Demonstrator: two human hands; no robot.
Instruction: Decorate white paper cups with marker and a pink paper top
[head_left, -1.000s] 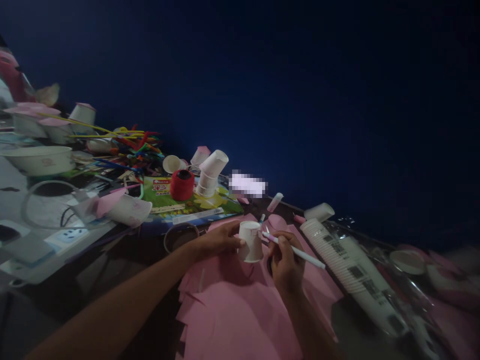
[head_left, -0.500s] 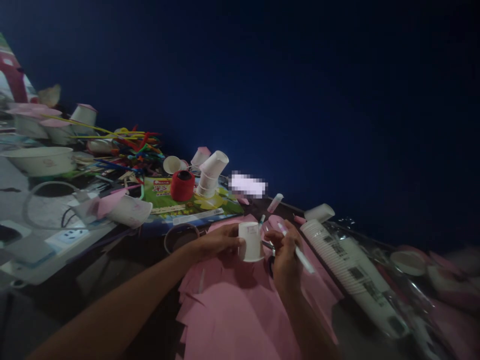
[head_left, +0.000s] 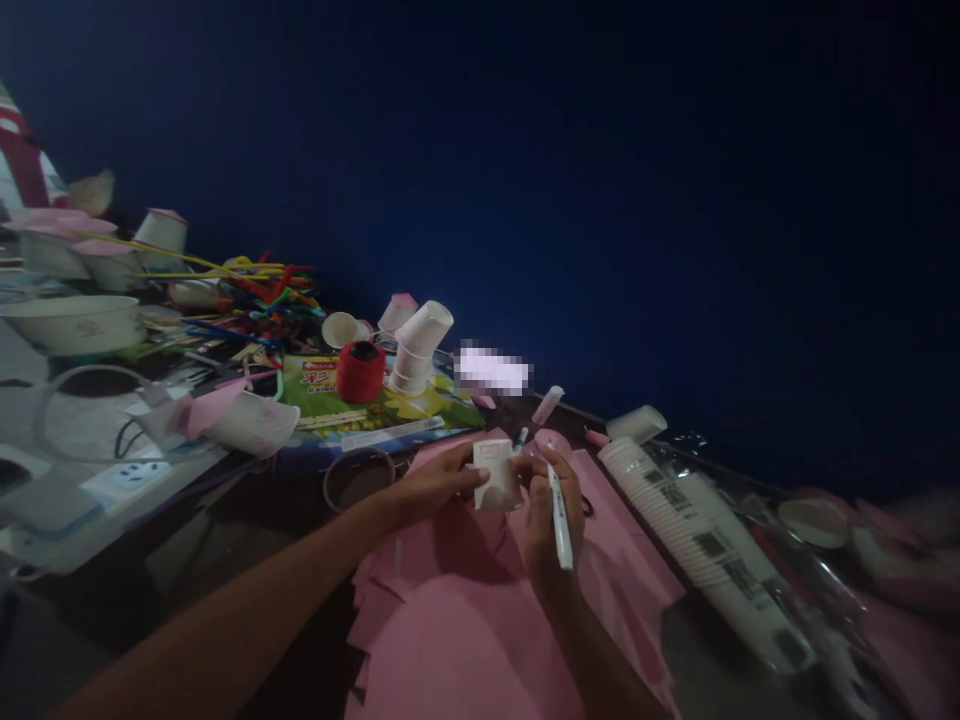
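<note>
A small white paper cup (head_left: 496,474) is upside down above the pink paper sheets (head_left: 480,620), tilted a little. My left hand (head_left: 442,482) grips it from the left, thumb on its side. My right hand (head_left: 553,505) holds a white marker (head_left: 559,515) slanting across its fingers, and its fingertips touch the cup's right side. Faint pink lines show near the top of the cup. Just beyond my right hand, a round pink paper piece (head_left: 553,441) lies on the sheets, with dark scissor handles (head_left: 587,506) partly showing.
A bagged stack of cups (head_left: 697,540) lies right. Further left are stacked cups (head_left: 417,350), red yarn (head_left: 361,372), a green and blue packet (head_left: 322,400), pipe cleaners (head_left: 274,285), a paper bowl (head_left: 79,325) and a power strip (head_left: 112,500). A dark blue surface (head_left: 525,180) rises behind.
My right hand has moved left against the cup, and the marker in it has swung steeper. The cup has turned and tilted in my left hand. The scissor handles show more clearly.
</note>
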